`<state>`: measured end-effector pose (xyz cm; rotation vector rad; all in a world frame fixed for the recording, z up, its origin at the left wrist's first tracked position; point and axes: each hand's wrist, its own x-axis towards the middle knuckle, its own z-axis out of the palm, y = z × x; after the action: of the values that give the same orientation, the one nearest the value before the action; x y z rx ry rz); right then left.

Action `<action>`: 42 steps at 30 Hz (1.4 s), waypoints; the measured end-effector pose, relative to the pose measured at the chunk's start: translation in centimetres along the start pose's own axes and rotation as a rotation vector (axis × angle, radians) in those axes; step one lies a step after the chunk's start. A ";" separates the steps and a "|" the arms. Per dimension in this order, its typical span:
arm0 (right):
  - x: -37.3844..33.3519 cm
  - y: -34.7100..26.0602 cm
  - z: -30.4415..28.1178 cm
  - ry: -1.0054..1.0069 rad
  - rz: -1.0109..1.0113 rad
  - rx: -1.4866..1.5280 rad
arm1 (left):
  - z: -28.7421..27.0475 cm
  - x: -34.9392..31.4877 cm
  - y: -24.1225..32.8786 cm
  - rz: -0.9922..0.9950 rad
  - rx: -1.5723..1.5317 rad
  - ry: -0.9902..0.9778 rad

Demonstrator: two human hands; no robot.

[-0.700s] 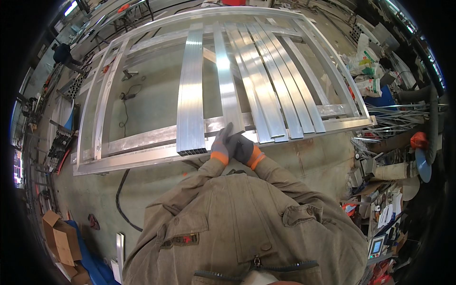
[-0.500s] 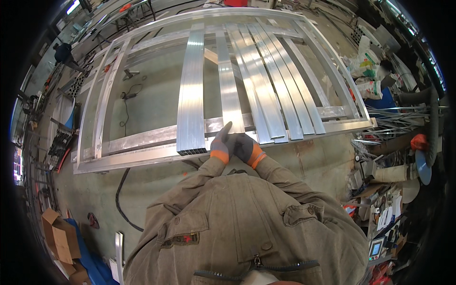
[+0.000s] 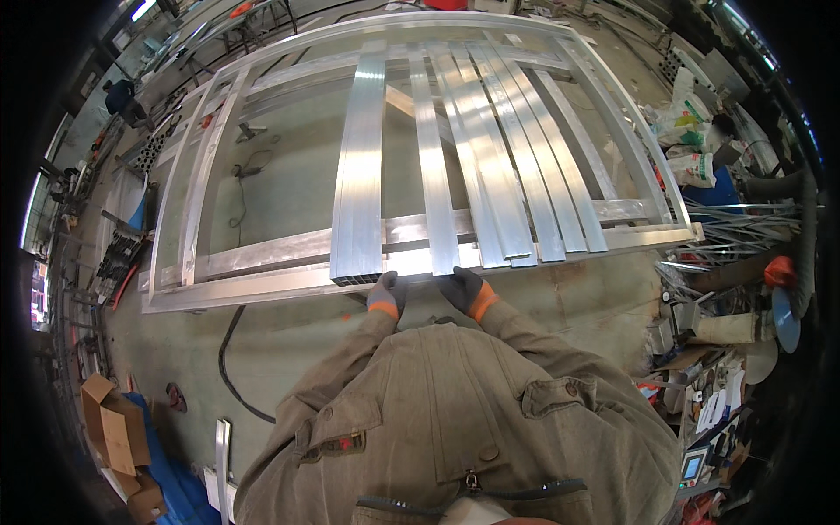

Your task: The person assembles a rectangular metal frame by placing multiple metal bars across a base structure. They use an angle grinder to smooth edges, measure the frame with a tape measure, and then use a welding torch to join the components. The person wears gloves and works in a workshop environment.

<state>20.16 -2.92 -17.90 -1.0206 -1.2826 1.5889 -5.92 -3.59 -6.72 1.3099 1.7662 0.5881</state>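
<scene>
My left hand (image 3: 388,294), in a dark glove with an orange cuff, is curled at the near right corner of a wide stack of aluminium tubes (image 3: 359,184). Whatever its fingers close on is hidden. The gloved right hand (image 3: 467,291) grips the near end of a narrow aluminium bar (image 3: 431,166), at that end's right corner. The bar lies lengthwise across a large aluminium frame (image 3: 262,296), its near end jutting over the near rail. Several more aluminium bars (image 3: 525,175) lie side by side to its right.
A black cable (image 3: 226,359) runs across the floor at the left. Cardboard boxes (image 3: 114,429) stand at the lower left. To the right are piled metal offcuts (image 3: 735,223), white sacks (image 3: 691,166) and a cluttered bench (image 3: 700,411). Far left, a person (image 3: 122,101) bends over.
My hands have parted: the left went left to the stack's corner, the right shifted slightly right. The narrow bar's near end, covered by both hands before, now shows between them.
</scene>
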 end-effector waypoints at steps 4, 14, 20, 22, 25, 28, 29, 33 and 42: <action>0.1 2.2 1.2 -0.176 0.086 0.097 | -4.5 -1.6 -1.7 0.500 0.218 0.238; 7.9 -8.8 15.3 -0.077 0.217 -0.357 | -12.0 2.9 4.0 0.369 0.901 -0.057; 7.1 -7.0 17.4 0.203 0.491 0.329 | -12.4 3.6 2.0 0.447 0.889 -0.090; 7.0 -6.9 17.8 0.232 0.373 0.273 | -12.3 4.0 1.4 0.468 0.881 -0.086; 7.0 -7.0 18.0 0.215 0.236 0.112 | -12.3 4.3 1.1 0.470 0.862 -0.098; 7.0 -6.9 17.7 0.213 0.279 0.168 | -12.4 4.2 1.1 0.484 0.893 -0.105; 6.9 -6.8 17.6 0.219 0.291 0.215 | -12.5 4.1 1.2 0.481 0.877 -0.118; 6.9 -5.7 16.9 0.229 0.336 0.303 | -12.5 4.2 1.0 0.493 0.872 -0.125; 5.0 -2.6 12.6 0.268 0.595 0.745 | -11.5 5.3 -1.3 0.525 0.849 -0.058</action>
<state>7.03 -1.76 -13.92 -1.1049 -0.1363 2.0418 -16.75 2.14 -3.33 2.3815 1.6708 0.0295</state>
